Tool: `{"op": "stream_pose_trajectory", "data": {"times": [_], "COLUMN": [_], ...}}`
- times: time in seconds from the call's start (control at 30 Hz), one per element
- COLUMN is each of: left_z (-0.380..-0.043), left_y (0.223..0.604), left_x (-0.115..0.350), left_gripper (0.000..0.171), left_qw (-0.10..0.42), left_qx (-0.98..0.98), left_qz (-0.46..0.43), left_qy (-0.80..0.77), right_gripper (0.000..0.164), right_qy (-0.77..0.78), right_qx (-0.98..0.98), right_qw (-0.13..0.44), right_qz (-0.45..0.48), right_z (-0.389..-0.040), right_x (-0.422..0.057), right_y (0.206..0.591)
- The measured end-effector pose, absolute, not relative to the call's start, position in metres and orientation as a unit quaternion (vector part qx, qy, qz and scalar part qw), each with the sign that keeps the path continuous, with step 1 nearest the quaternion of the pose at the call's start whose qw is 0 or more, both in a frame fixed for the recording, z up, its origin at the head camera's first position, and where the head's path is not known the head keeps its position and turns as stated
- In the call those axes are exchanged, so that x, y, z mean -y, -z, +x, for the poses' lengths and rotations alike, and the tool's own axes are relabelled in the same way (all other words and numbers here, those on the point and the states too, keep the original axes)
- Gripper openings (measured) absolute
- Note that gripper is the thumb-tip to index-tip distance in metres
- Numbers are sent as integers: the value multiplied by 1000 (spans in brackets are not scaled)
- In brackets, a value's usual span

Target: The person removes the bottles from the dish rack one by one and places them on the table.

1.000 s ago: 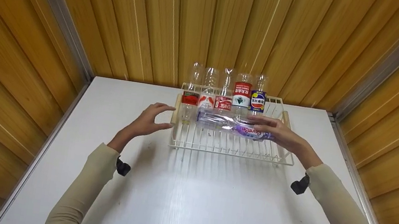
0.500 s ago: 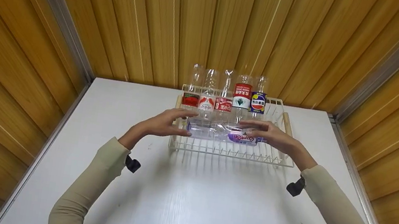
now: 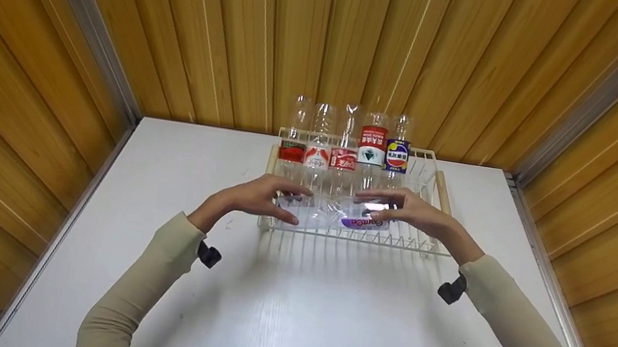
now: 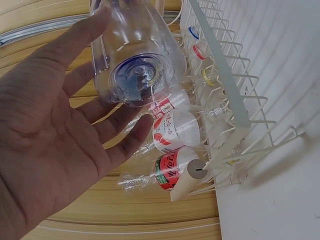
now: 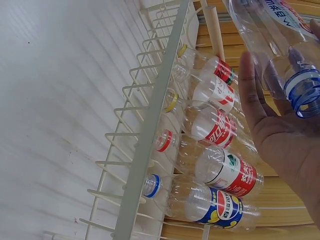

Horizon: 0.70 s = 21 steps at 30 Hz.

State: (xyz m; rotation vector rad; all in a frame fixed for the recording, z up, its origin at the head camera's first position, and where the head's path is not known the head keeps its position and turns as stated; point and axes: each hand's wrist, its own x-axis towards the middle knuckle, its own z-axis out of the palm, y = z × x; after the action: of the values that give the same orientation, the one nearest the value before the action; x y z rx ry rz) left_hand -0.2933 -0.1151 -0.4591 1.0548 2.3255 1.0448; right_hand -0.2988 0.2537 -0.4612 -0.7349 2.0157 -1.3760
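Note:
A clear plastic bottle (image 3: 327,216) with a purple label lies crosswise over the front of a white wire rack (image 3: 348,239) in the head view. My left hand (image 3: 260,195) holds its base end, thumb on one side and fingers on the other. At the neck end, my right hand (image 3: 422,215) grips it between thumb and fingers. The right wrist view shows the bottle's uncapped mouth (image 5: 306,97) with a blue ring near my right palm. In the left wrist view the bluish bottle base (image 4: 137,77) sits by my left thumb.
Several clear bottles stand neck-down in a row in the rack, among them a red-and-white labelled bottle (image 3: 373,146) and a blue-labelled bottle (image 3: 397,156). Wooden handles (image 3: 442,192) flank the rack. It stands on a white table (image 3: 277,303) against a wood-panelled wall (image 3: 354,33).
The left hand has come in from the left and taken the bottle's base end. The bottle has moved toward the rack's front and slightly left, the right hand moving with it.

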Motion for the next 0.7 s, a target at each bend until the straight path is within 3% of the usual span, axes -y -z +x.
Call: {"op": "stream_pose_trajectory", "data": {"times": [0.7], "left_z": [-292], "left_y": [459], "left_x": [113], "left_gripper": [67], "left_qw": [167], "left_qx": [-846], "left_qz": [363], "left_qy": [-354], "right_gripper": [49], "right_qy": [535], "right_qx": [-747], "right_qw": [293], "right_qz": [-264], "right_z": [-302], "right_x": [-255], "right_y": [465]}}
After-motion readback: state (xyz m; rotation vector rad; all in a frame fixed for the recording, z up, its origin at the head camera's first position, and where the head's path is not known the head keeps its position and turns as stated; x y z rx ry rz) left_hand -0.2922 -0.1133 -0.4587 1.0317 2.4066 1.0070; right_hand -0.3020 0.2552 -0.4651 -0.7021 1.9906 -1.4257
